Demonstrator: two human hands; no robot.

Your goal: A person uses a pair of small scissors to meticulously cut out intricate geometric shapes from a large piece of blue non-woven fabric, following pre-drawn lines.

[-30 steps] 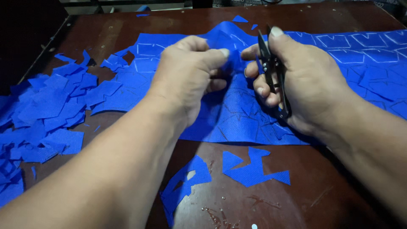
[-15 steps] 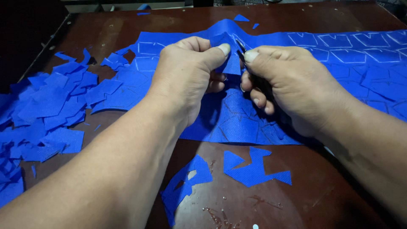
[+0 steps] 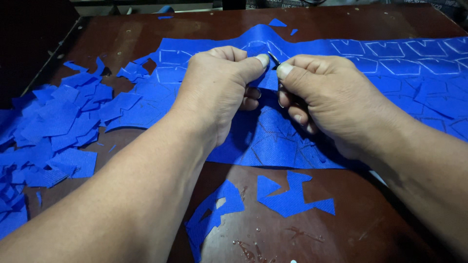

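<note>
A long sheet of blue fabric (image 3: 341, 63) with white chalk outlines lies across a dark brown table (image 3: 380, 214). My left hand (image 3: 219, 92) pinches a raised fold of this fabric between thumb and fingers. My right hand (image 3: 326, 97) is closed around small black snips (image 3: 273, 59). Only the metal tip of the snips shows, at the fold right beside my left thumb. The rest of the snips is hidden inside my fist.
A heap of cut blue pieces (image 3: 53, 126) covers the table's left side. Two ragged blue offcuts (image 3: 292, 195) lie near the front edge, with a few water drops (image 3: 248, 246) beside them. Small blue scraps (image 3: 278, 22) sit at the far edge.
My right hand has turned over and closed on the snips, which were lying visible along its fingers. The tip has come to the fabric fold. My left hand has kept its pinch.
</note>
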